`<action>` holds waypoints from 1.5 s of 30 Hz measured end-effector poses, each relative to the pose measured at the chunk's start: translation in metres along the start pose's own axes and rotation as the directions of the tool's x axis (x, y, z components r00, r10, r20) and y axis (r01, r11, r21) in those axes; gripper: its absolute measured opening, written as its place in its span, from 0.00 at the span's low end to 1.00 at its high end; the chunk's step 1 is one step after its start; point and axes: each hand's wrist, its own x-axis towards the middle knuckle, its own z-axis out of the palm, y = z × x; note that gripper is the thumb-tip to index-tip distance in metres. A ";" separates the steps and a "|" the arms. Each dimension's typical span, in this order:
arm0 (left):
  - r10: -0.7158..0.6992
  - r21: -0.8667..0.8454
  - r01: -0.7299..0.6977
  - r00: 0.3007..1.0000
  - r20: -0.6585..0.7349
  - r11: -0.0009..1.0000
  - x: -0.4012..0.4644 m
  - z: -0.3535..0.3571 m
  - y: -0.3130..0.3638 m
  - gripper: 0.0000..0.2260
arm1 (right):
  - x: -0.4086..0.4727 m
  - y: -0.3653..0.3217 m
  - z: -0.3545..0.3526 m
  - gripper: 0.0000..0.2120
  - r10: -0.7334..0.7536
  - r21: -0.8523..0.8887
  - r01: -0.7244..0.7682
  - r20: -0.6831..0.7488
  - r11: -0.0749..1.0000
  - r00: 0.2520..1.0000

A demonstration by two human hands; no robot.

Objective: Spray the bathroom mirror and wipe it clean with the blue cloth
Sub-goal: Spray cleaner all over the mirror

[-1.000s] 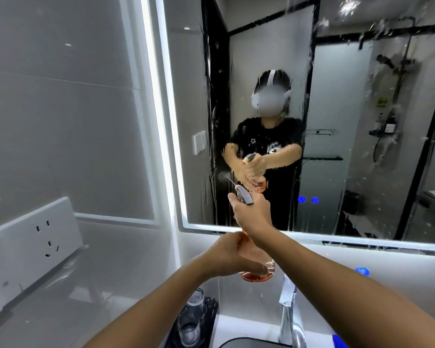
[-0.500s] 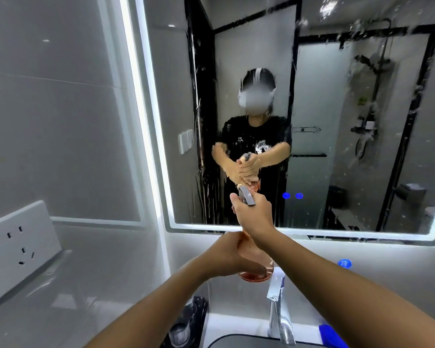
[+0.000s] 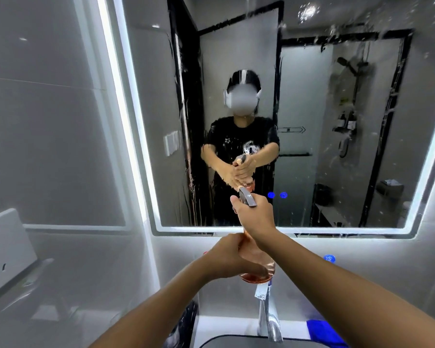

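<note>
Aimed at the wet, streaked mirror [image 3: 312,121]: pink spray bottle [image 3: 258,267], base cupped in left hand [image 3: 230,259], right hand [image 3: 255,214] gripping the trigger head. Blue cloth [image 3: 324,331] waiting at near right by the tap [image 3: 268,315]. Risk: excess spray running down onto the lit frame.

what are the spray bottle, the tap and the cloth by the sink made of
Spray bottle: looks like clear, pink-tinted plastic, since light passes through its body; the grey trigger head looks like opaque plastic. Tap: polished metal, probably chrome, given its bright mirror-like reflections. Blue cloth: soft matte fabric with no shine, possibly microfibre; only a corner shows.
</note>
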 end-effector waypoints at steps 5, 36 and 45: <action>0.004 0.018 -0.004 1.000 0.009 1.000 0.005 0.005 0.005 0.32 | 0.000 0.002 -0.009 0.17 -0.014 -0.001 0.014 -0.008 1.000 1.000; 0.101 0.007 -0.102 0.990 0.096 0.995 0.033 0.042 0.039 0.29 | 0.008 0.013 -0.062 0.20 0.005 -0.032 -0.012 -0.195 0.999 0.981; 0.100 0.027 -0.104 0.988 0.120 0.994 0.041 0.054 0.048 0.31 | 0.009 0.020 -0.083 0.19 0.017 -0.040 -0.024 -0.183 0.999 0.983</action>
